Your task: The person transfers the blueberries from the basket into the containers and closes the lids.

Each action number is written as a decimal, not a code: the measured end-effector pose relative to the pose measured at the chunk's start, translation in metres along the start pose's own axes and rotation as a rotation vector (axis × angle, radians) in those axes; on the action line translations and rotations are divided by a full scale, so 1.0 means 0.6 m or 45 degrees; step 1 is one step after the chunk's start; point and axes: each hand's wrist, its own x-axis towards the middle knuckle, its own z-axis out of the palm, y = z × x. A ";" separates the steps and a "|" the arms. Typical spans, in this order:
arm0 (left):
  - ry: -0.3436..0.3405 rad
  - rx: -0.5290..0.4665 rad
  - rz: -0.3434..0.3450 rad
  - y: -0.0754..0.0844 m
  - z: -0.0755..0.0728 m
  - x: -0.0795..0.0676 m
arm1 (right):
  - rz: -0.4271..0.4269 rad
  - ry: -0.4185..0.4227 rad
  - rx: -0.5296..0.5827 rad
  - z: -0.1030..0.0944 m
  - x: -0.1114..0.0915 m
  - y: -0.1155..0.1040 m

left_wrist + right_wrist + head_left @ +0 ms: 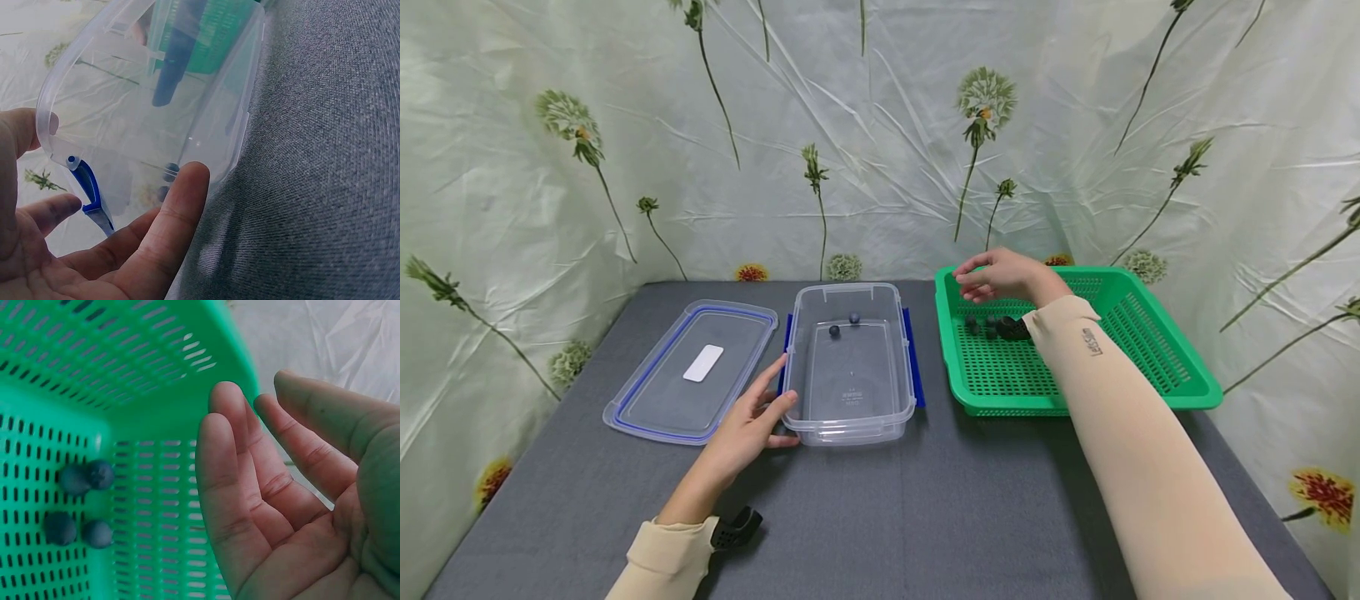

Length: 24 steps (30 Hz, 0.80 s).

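Observation:
A clear plastic box (852,375) with blue side clips stands lidless in the head view, two blueberries (834,331) on its floor. My left hand (741,437) rests against the box's left side. Its fingers are fairly straight, and the left wrist view shows a fingertip (190,178) by the wall and the thumb at the rim. Over the left part of a green basket (1000,400) hovers my right hand (1003,277), fingers loosely bent, nothing between them in the right wrist view. Several blueberries (60,528) lie below it on the basket floor, apart from the fingers.
To the left of the box, its clear lid (655,408) with a blue seal and a white label lies flat on the grey cloth (910,517). A flower-printed curtain (880,167) hangs behind the table. The basket's raised rim stands right of the box.

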 end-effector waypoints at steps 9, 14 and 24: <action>-0.001 -0.003 -0.002 0.001 0.000 -0.001 | 0.072 0.008 0.003 -0.005 0.008 0.040; 0.001 -0.001 -0.011 0.001 0.000 0.000 | 0.086 -0.014 0.014 -0.004 0.008 0.055; 0.002 0.016 -0.011 0.000 0.000 0.000 | 0.127 -0.045 0.010 -0.005 0.003 0.071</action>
